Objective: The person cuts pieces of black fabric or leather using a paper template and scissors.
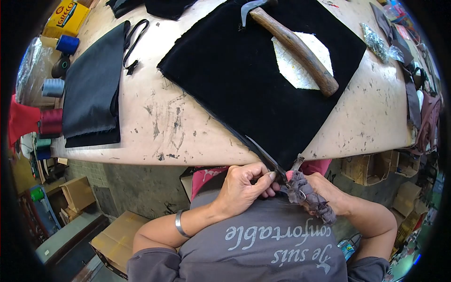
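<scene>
Black cloth [235,80] lies spread on the table, one corner reaching the front edge near my hands. My right hand [324,192] is closed around the cloth-wrapped handles of a pair of scissors [270,160], whose blades point up and left along the cloth's edge. Beside the blades, my left hand [249,183] is closed in a pinch, thumb against fingers; what it grips is too small to make out. A hammer [296,51] with a wooden handle rests on the cloth, partly over a whitish octagonal piece [303,61].
Folded dark cloth [91,84] lies at the left of the table [155,136], with thread spools [52,88] beside it and a yellow box [66,18] behind. Plastic bags [374,42] and fabric pieces lie at the right. Cardboard boxes [120,239] stand below the table.
</scene>
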`<state>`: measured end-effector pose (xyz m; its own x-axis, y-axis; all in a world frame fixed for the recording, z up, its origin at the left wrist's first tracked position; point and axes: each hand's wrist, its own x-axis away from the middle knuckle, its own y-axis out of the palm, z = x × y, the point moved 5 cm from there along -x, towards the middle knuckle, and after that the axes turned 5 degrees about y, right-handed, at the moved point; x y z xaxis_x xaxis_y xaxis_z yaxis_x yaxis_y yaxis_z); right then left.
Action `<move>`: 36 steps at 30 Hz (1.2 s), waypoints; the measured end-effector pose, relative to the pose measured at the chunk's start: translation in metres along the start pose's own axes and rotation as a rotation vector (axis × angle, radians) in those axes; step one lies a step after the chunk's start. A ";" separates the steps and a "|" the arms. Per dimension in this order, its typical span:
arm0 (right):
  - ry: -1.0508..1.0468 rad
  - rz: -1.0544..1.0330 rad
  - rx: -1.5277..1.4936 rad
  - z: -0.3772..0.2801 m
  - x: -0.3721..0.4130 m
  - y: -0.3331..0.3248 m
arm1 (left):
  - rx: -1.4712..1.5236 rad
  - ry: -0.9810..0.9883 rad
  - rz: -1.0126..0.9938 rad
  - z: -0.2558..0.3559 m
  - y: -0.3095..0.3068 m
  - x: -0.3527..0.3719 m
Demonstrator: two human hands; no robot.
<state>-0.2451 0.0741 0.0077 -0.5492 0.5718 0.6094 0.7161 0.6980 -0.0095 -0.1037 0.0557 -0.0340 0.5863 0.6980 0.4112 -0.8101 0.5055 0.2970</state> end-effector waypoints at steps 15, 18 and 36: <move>0.222 -0.010 -0.121 -0.003 -0.007 -0.002 | 0.039 0.009 0.013 -0.001 0.000 0.000; 0.198 -0.029 -0.104 0.000 -0.007 -0.002 | 0.045 0.020 0.004 0.000 0.000 0.000; 0.083 0.021 -0.010 -0.002 -0.014 -0.006 | 0.037 0.034 0.026 0.003 0.001 -0.001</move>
<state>-0.2410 0.0611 0.0013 -0.4966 0.5481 0.6731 0.7313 0.6819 -0.0157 -0.1051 0.0540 -0.0312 0.5642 0.7276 0.3903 -0.8242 0.4684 0.3182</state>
